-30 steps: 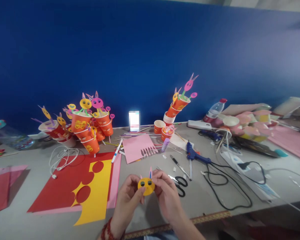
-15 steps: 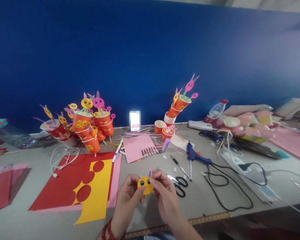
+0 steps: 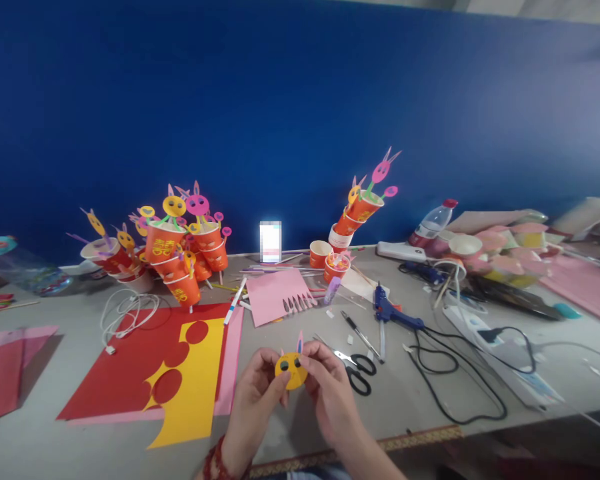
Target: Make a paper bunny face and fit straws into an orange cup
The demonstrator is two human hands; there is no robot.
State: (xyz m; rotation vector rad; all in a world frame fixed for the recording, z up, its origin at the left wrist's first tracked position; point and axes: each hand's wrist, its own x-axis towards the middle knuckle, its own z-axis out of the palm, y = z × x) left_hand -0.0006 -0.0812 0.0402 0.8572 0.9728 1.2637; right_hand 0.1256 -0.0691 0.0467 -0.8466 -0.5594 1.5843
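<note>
A round yellow paper rabbit face (image 3: 291, 375) with dark eyes and upright pink ears is held between both hands near the table's front edge. My left hand (image 3: 260, 387) pinches its left side, thumb on the front. On the other side my right hand (image 3: 330, 390) grips the face by its upper right edge, close to the pink-and-blue ear (image 3: 300, 343). The fingers behind the paper are partly hidden. Black-handled scissors (image 3: 359, 377) lie just right of my right hand, with a pen (image 3: 363, 335) beyond them.
Cut yellow paper (image 3: 200, 387) lies on red paper (image 3: 110, 373) at left. A blue glue gun (image 3: 395, 313) with its cord and a white power strip (image 3: 500, 367) sit at right. Decorated red paper cups (image 3: 165, 243) stand at the back, near a lit phone (image 3: 271, 241).
Almost nothing differs. Both hands keep hold of the yellow rabbit face, and my right hand has shifted very slightly.
</note>
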